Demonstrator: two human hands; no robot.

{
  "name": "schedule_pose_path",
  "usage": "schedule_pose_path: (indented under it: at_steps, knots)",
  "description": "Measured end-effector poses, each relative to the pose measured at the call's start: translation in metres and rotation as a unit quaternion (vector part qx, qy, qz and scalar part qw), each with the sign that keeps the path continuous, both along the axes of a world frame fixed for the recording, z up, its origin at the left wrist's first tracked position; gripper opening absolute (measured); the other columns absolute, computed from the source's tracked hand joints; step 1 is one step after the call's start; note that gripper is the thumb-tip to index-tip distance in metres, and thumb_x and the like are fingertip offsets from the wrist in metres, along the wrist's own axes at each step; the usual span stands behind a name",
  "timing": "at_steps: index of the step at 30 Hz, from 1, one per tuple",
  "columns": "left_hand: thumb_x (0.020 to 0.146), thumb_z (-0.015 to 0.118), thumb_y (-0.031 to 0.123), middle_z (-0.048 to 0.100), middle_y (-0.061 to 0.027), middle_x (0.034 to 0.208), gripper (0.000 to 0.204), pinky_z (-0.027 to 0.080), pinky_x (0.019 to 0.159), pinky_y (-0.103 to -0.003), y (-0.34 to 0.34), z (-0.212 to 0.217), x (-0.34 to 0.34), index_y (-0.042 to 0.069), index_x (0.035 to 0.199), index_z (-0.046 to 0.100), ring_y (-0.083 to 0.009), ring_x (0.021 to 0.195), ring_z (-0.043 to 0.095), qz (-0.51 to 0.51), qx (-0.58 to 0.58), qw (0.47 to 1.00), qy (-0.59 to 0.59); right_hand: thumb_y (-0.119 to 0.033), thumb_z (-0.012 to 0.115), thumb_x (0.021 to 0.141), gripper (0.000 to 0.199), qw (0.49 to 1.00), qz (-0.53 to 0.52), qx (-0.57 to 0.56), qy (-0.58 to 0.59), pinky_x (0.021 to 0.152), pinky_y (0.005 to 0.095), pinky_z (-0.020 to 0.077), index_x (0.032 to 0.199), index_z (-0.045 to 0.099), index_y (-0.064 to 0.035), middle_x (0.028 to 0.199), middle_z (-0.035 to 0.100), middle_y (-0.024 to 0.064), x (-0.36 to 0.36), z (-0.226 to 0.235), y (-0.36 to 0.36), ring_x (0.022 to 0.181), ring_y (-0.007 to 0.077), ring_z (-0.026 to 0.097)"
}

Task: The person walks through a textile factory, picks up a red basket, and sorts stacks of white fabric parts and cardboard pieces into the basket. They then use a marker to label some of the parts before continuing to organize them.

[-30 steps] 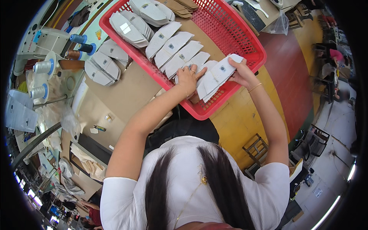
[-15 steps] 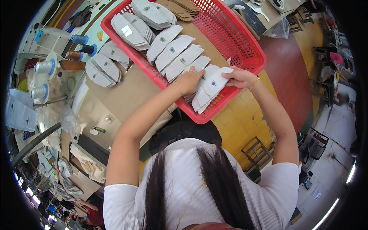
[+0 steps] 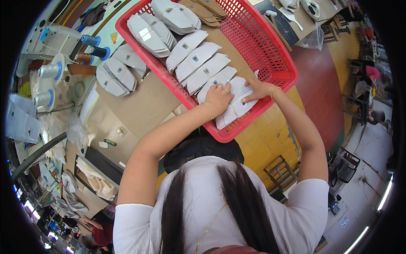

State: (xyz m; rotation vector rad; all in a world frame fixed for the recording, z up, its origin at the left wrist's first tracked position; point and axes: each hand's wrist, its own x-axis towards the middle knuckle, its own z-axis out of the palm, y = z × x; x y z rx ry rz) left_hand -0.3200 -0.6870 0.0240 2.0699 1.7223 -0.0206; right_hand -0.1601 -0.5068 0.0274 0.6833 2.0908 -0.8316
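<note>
A red plastic basket (image 3: 226, 134) holds rows of bundled white cut pieces, curved along one edge and bearing small dark marks. In its near end lies a bundle of white pieces (image 3: 232, 115), with a thin tie around it. My right hand (image 3: 260, 89) grips this bundle's right part, thumb on the top face and fingers behind, partly hidden. My left hand (image 3: 217, 100) lies with fingers spread over the bundle's left side and the neighbouring bundle (image 3: 222, 77). More white bundles (image 3: 196, 60) stand leaning in a row farther up the basket.
Brown pieces (image 3: 205, 10) lie at the basket's far end. Left of it, more white bundles (image 3: 116, 76) sit on a brown-covered table (image 3: 148, 99), near thread spools (image 3: 50, 72) and a sewing machine (image 3: 53, 40). A wooden stool (image 3: 281, 171) stands on the yellow floor to the right.
The bundle has gone from raised and tilted to lower and flatter in the basket's near end. My right hand moved down and left with it; my left hand spread over the bundles.
</note>
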Motion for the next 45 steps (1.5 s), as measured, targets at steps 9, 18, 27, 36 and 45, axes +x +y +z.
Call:
schedule_pose_path:
  at_steps: [9, 18, 27, 36, 45]
  knots:
    - [0.077, 0.066, 0.043, 0.025, -0.0017, 0.155, 0.077, 0.014, 0.111, -0.061, 0.02, -0.026, -0.025, 0.028, 0.145, 0.033, -0.0243, 0.142, 0.023, -0.179, 0.025, 0.983, 0.022, -0.049, 0.082, 0.065, 0.082, 0.996, -0.011, -0.094, -0.007, 0.092, 0.0324, 0.0458, 0.123, 0.052, 0.0013, 0.118, 0.06, 0.0197, -0.004, -0.008, 0.012, 0.111, 0.0285, 0.059]
    - [0.077, 0.062, 0.046, 0.025, -0.0002, 0.155, 0.076, 0.004, 0.112, -0.063, 0.017, -0.005, -0.024, 0.031, 0.146, 0.032, -0.0235, 0.142, 0.022, -0.142, 0.001, 0.987, 0.077, -0.041, 0.079, 0.068, 0.071, 1.0, 0.019, -0.016, 0.013, 0.092, 0.0354, 0.0468, 0.122, 0.057, -0.0009, 0.117, 0.062, 0.018, -0.001, -0.014, -0.001, 0.108, 0.0306, 0.06]
    - [0.084, 0.051, 0.047, 0.019, -0.0009, 0.157, 0.064, -0.001, 0.112, -0.062, 0.016, -0.016, -0.025, 0.038, 0.145, 0.033, -0.0275, 0.143, 0.02, -0.156, -0.002, 0.982, 0.104, -0.024, 0.067, 0.079, 0.036, 0.942, 0.167, 0.25, 0.149, 0.094, 0.0423, 0.046, 0.109, 0.064, -0.0056, 0.11, 0.059, 0.0093, -0.02, 0.044, -0.137, 0.12, 0.0288, 0.05]
    - [0.081, 0.056, 0.043, 0.02, -0.0041, 0.157, 0.054, 0.003, 0.113, -0.06, 0.025, -0.005, -0.031, 0.042, 0.135, 0.046, -0.0277, 0.142, 0.023, -0.197, -0.022, 0.975, 0.1, -0.011, 0.057, 0.083, 0.026, 0.947, 0.134, 0.249, 0.151, 0.078, 0.0327, 0.0549, 0.106, 0.063, -0.0007, 0.108, 0.055, 0.0116, -0.013, 0.001, -0.149, 0.117, 0.0298, 0.049]
    - [0.084, 0.054, 0.042, 0.013, 0.0005, 0.158, 0.058, 0.004, 0.113, -0.061, 0.024, -0.007, -0.034, 0.047, 0.14, 0.037, -0.0245, 0.143, 0.021, -0.202, -0.036, 0.973, 0.104, -0.015, 0.063, 0.082, 0.019, 0.988, 0.044, 0.123, 0.083, 0.082, 0.0418, 0.05, 0.097, 0.063, -0.0041, 0.107, 0.059, 0.0118, -0.014, 0.041, -0.122, 0.1, 0.0324, 0.058]
